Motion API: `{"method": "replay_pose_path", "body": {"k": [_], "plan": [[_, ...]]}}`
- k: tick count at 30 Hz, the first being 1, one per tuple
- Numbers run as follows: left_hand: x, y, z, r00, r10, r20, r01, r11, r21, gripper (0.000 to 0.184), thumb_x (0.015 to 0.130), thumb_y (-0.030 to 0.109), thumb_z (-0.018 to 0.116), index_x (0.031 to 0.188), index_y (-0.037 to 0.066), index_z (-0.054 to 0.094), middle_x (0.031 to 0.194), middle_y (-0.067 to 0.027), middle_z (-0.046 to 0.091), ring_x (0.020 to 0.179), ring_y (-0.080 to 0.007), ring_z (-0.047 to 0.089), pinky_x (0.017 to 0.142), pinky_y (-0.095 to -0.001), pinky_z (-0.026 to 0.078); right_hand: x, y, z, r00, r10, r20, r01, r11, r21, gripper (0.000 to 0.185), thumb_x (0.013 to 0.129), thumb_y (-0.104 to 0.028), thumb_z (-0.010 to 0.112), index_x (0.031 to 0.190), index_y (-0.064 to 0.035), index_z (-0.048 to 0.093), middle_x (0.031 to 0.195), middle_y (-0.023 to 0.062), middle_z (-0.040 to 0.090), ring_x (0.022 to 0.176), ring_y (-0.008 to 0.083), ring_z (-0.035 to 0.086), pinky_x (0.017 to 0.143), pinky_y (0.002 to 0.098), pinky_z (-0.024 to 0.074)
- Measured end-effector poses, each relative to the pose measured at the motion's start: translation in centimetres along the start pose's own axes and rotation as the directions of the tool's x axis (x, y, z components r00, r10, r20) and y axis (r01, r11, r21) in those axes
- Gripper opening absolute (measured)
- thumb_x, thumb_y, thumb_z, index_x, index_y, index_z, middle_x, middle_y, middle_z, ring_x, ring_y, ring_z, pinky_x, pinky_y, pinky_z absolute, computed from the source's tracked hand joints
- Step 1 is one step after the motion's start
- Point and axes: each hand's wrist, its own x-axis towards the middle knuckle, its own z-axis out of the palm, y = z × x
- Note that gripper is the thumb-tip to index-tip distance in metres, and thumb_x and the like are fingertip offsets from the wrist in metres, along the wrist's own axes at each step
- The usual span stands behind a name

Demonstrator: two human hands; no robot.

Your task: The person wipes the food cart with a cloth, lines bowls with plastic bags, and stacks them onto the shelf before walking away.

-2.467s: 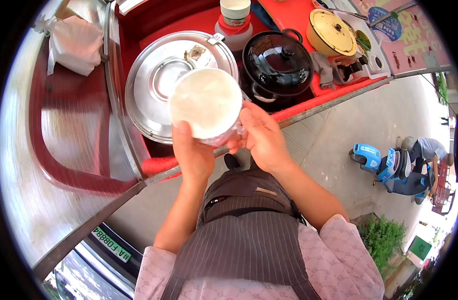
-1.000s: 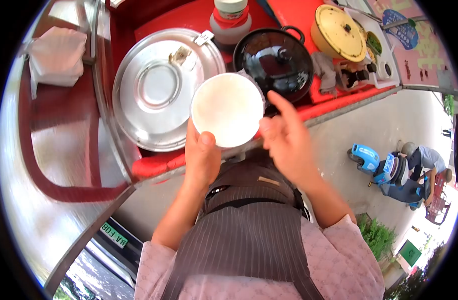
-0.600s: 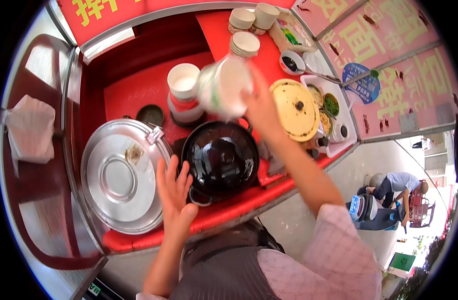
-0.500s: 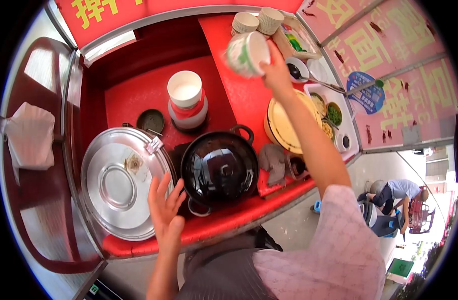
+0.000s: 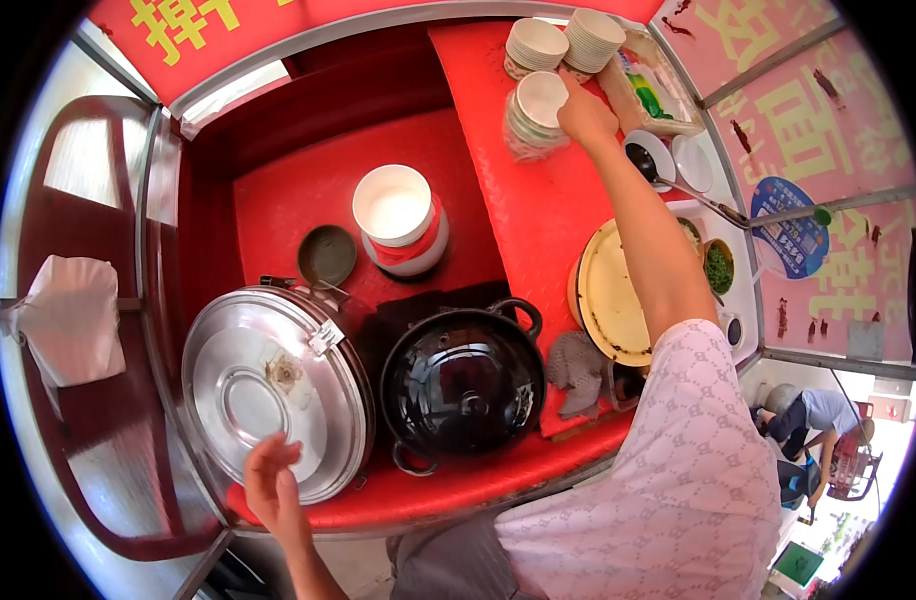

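My right hand [image 5: 587, 112] reaches to the far part of the red counter, its fingers closed at the right rim of a short stack of paper bowls [image 5: 536, 112]. Clear plastic seems to wrap the lower part of that stack. My left hand [image 5: 276, 488] hovers over the front edge of a large round metal lid [image 5: 240, 365], fingers loosely bent and apart, holding nothing. To its right stands a black pot with a shiny black lid [image 5: 465, 385]. Two more stacks of paper bowls, a left one [image 5: 536, 46] and a right one [image 5: 593, 40], stand behind my right hand.
A white tub [image 5: 393, 205] sits on a rounded container in the recess, beside a small dark pan [image 5: 327, 255]. Right are a yellow lid [image 5: 613, 300], a grey cloth [image 5: 575, 372], a ladle in a bowl [image 5: 646, 160] and chopped greens [image 5: 718, 268]. A person [image 5: 828, 430] bends over outside.
My right hand has moved the tilted paper bowls away toward the back stacks, where they now stand upright. My left hand has drawn down and left, its fingers more bent.
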Motion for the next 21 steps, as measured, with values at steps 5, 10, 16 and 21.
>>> {"method": "replay_pose_path", "body": {"k": [5,10,16,21], "plan": [[7.7,2.9,-5.4,0.932,0.353,0.084,-0.323,0.701,0.635,0.019,0.091,-0.002,0.058,0.109,-0.004,0.065,0.108,-0.0163,0.067,0.101,-0.0285,0.065,0.092,-0.0356,0.050,1.5,-0.1,1.5,1.000,-0.015,0.006,0.015,0.997,-0.070,0.067,0.091,-0.017,0.044,0.155,-0.0334,0.033,0.129,0.0170,0.065,0.118,0.0338,0.064,0.094,0.0519,0.0496],[18.1,5.4,-12.3,0.806,0.550,0.217,-0.353,0.153,0.923,0.010,0.096,0.004,0.057,0.101,-0.002,0.064,0.103,-0.0172,0.065,0.095,-0.0365,0.063,0.085,-0.0405,0.050,2.9,1.6,2.0,0.994,-0.107,0.017,0.109,0.983,-0.150,0.069,0.090,-0.016,0.043,0.156,-0.0347,0.031,0.131,0.0184,0.064,0.118,0.0352,0.064,0.093,0.0530,0.0508],[23.2,4.7,-18.8,0.842,0.463,0.277,-0.121,-0.339,0.933,0.019,0.081,0.008,0.069,0.098,0.004,0.061,0.109,-0.0111,0.061,0.104,-0.0308,0.058,0.088,-0.0427,0.047,-4.3,-3.4,-0.8,0.872,-0.410,-0.268,0.382,0.912,-0.152,0.062,0.090,-0.050,0.063,0.133,-0.0056,0.054,0.107,0.0247,0.068,0.098,0.0401,0.068,0.080,0.0518,0.0540],[21.4,5.2,-19.2,0.838,0.507,0.201,0.055,-0.444,0.894,0.034,0.077,0.016,0.075,0.109,0.010,0.061,0.109,-0.0066,0.058,0.105,-0.0269,0.056,0.086,-0.0403,0.046,-11.1,-8.8,2.6,0.892,-0.400,0.212,0.376,0.915,0.147,0.068,0.086,-0.060,0.065,0.103,0.0062,0.069,0.103,0.0299,0.068,0.098,0.0419,0.067,0.082,0.0504,0.0530]]}}
